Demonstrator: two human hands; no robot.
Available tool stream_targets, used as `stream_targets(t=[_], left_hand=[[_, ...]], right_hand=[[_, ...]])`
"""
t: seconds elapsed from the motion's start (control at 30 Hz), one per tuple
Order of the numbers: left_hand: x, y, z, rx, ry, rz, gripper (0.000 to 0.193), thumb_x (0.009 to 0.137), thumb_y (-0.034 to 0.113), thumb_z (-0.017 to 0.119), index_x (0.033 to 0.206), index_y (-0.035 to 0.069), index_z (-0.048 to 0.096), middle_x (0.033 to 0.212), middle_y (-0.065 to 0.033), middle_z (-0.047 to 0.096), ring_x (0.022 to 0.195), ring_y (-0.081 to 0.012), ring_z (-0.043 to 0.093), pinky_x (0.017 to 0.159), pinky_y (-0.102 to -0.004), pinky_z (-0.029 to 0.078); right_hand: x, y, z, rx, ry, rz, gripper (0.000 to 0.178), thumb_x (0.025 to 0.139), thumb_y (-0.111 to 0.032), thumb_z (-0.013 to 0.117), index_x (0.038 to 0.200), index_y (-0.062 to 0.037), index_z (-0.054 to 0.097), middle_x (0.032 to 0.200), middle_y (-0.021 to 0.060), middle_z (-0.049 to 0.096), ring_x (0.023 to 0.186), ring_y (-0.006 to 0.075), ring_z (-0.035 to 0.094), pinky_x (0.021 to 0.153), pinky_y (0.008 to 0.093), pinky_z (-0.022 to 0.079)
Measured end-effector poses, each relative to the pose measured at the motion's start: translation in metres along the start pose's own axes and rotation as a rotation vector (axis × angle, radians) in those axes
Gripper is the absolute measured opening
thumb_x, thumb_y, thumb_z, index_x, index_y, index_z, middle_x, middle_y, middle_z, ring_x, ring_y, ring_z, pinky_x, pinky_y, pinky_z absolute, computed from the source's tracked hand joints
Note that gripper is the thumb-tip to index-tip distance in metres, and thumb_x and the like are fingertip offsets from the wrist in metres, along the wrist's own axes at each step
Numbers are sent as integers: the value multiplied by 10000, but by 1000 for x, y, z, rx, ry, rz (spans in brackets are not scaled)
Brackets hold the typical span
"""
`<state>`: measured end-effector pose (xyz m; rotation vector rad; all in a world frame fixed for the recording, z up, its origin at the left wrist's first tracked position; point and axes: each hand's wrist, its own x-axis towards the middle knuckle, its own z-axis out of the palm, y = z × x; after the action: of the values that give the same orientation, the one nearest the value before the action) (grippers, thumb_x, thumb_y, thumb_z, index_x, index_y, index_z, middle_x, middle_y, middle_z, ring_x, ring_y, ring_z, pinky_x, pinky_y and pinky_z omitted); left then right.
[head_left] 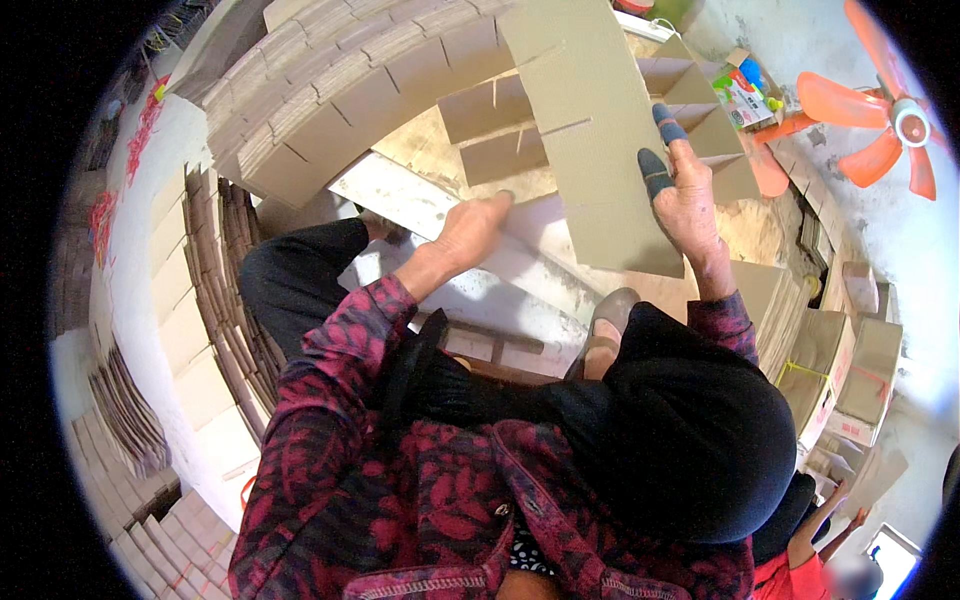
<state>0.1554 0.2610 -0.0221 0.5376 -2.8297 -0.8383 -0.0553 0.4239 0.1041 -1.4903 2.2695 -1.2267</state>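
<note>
A long slotted cardboard strip (570,130) stretches from the far edge down toward my knees. My right hand (688,195) grips its right edge, with dark covers on two fingertips lying against the board. To the left of the strip, my left hand (470,235) is closed with its fingers curled; whatever they may hold is hidden. Just beyond that hand, shorter cardboard divider pieces (500,155) stand crosswise, partly covered by the strip. More crossed cardboard dividers (690,95) form open cells to the right of the strip.
Tall stacks of slotted cardboard (360,90) rise at the far left, with folded cardboard stacks (225,290) beside my left knee. An orange fan (905,122) stands far right. Cartons (865,375) and another person in a red top (795,580) are at the right.
</note>
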Motion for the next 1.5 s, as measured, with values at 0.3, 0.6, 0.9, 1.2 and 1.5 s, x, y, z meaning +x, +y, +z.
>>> stream_targets(t=[0.3,0.6,0.9,1.2,1.5], left_hand=[[-1,-1,5,-45,30,52,180,733,-47,495,898,24,494,660,-255,586,680,-457,604,585,-530,462],[-3,3,6,-22,22,-10,157,755,-19,502,897,48,495,663,-247,595,676,-456,612,569,-537,467],[9,5,-25,-41,318,255,425,795,150,670,1152,-28,525,1192,-225,511,1103,-393,496,944,-450,432],[39,-27,-37,61,254,2,173,791,-18,527,961,13,526,761,-235,574,795,-422,565,676,-514,450],[56,-48,-42,168,485,89,448,857,120,609,1253,-28,462,1288,-280,447,1222,-453,423,1019,-477,378]], right_hand=[[22,-4,21,-53,-18,-56,464,895,-31,577,1343,-20,457,1277,197,567,1167,250,568,963,329,433],[17,-13,46,-149,-62,29,594,850,23,551,1409,-53,365,1199,276,556,1063,442,562,871,419,474],[0,-10,51,-164,-41,76,674,841,38,540,1455,-75,288,959,304,605,871,449,611,731,420,500],[4,-3,53,-129,-70,84,641,822,75,530,1422,-76,361,982,284,609,840,434,611,737,361,500],[-24,3,60,-79,-89,117,698,759,91,546,1417,-63,369,923,302,592,766,446,593,691,372,505]])
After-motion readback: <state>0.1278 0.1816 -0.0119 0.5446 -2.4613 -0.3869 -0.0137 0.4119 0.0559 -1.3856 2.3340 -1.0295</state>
